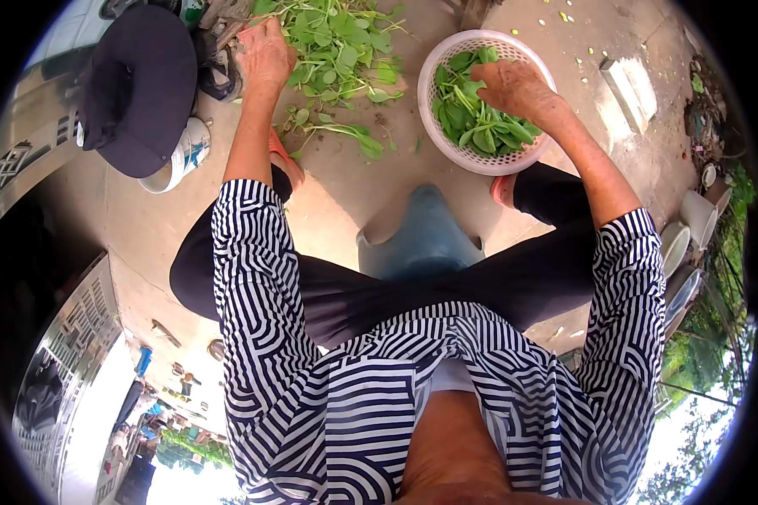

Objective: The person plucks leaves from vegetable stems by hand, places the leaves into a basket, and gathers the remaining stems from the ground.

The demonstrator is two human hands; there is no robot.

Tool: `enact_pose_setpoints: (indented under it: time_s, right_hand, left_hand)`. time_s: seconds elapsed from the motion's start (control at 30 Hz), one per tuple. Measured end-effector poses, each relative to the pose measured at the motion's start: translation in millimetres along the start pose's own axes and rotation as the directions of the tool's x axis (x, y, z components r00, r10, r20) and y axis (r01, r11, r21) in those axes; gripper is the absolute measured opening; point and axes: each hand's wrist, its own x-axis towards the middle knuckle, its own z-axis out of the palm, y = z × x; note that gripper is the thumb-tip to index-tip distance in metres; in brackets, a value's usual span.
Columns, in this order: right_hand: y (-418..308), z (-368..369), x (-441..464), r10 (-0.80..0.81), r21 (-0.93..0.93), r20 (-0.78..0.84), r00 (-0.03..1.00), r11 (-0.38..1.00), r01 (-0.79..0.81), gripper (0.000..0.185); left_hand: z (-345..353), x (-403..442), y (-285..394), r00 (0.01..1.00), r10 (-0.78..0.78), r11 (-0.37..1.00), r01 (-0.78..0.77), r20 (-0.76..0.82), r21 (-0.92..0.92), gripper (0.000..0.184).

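At the left edge of a loose pile of leafy greens (345, 50) on the ground is my left hand (265, 55), its fingers bent and close together. Whatever they may grip is hidden under the hand. A pale pink plastic colander (480, 167) stands to the right, partly filled with leafy greens (467, 114). My right hand (518, 88) reaches over its rim, with curled fingers closed on leaves at the top of that heap. Between pile and knees, a few loose sprigs (345, 133) lie on the concrete.
A blue-grey plastic stool (421, 236) is beneath me, between my legs. On the left, a dark wide-brimmed hat (147, 93) rests above a white bucket (185, 151). At right are a pale block (625, 94) and several basins (675, 248) along the edge.
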Motion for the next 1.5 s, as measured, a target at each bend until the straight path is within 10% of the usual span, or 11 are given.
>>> enact_pose_setpoints:
  time_s: [0.13,0.23,0.3,0.43,0.7,1.1,1.37,1.5]
  right_hand:
    - [-7,-5,-3,0.000,-0.001,0.050,0.999,1.000,0.000,0.028]
    - [-12,-5,-4,-0.036,0.001,0.014,0.999,0.999,0.036,0.028]
    - [-13,-3,-6,-0.062,0.007,-0.003,0.998,0.998,0.062,0.028]
    - [-13,4,-4,-0.087,0.000,0.002,0.996,0.996,0.087,0.026]
    - [-30,-15,3,-0.103,0.000,-0.119,0.987,0.995,0.104,0.018]
    - [-55,-26,-7,-0.278,0.634,-0.248,0.928,0.678,0.372,0.022]
    - [-56,-34,-12,-0.241,0.574,-0.253,0.937,0.742,0.346,0.027]
    - [-58,-29,-7,-0.235,0.463,-0.251,0.939,0.823,0.330,0.024]
  left_hand:
    - [44,-81,-9,0.654,-0.066,0.946,0.282,0.754,-0.162,0.015]
    - [88,-158,-12,0.674,0.047,0.985,0.092,0.738,-0.147,0.017]
    - [85,-181,-2,0.875,0.031,0.999,-0.015,0.483,-0.037,0.017]
    - [93,-193,-5,0.762,-0.004,0.997,-0.044,0.648,0.058,0.016]
    - [10,-68,5,0.549,0.247,0.811,0.334,0.798,-0.481,0.009]
    - [-135,-6,52,0.598,0.201,0.644,0.516,0.776,-0.564,0.009]
    - [-146,3,63,0.449,0.074,0.273,0.849,0.890,-0.451,0.008]
    - [-137,3,65,0.525,0.127,0.243,0.806,0.842,-0.539,0.011]
